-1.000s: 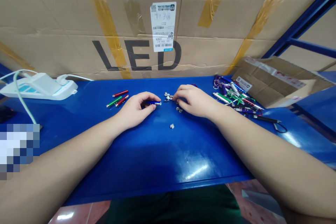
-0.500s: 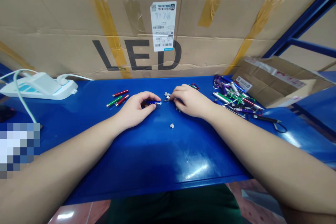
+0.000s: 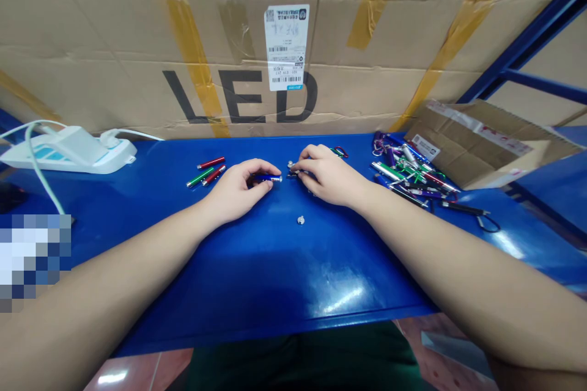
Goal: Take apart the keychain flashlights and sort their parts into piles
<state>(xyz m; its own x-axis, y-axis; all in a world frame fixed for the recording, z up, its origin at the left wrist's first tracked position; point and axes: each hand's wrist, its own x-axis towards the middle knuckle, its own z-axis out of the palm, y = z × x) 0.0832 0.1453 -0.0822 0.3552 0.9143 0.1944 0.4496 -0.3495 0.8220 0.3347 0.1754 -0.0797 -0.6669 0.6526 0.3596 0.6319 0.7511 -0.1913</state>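
Head camera looks down on a blue metal workbench (image 3: 257, 275), with one silver button cell (image 3: 300, 220) lying alone nearest. The left hand (image 3: 236, 186) pinches a blue penlight tube (image 3: 268, 178) between thumb and fingers. The right hand (image 3: 328, 177) curls over a cluster of silver cells (image 3: 290, 164), its grip unclear. Red and green tubes (image 3: 205, 174) lie left; keychain penlights (image 3: 408, 174) heap before a torn carton (image 3: 472, 146).

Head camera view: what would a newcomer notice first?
A large cardboard carton printed with black LED lettering fills the back, behind a glossy blue workbench. On its right lies a tangled heap of colourful metal keychain flashlights. At centre, the left hand holds a slim blue metal tube while the right hand touches small silver discs.
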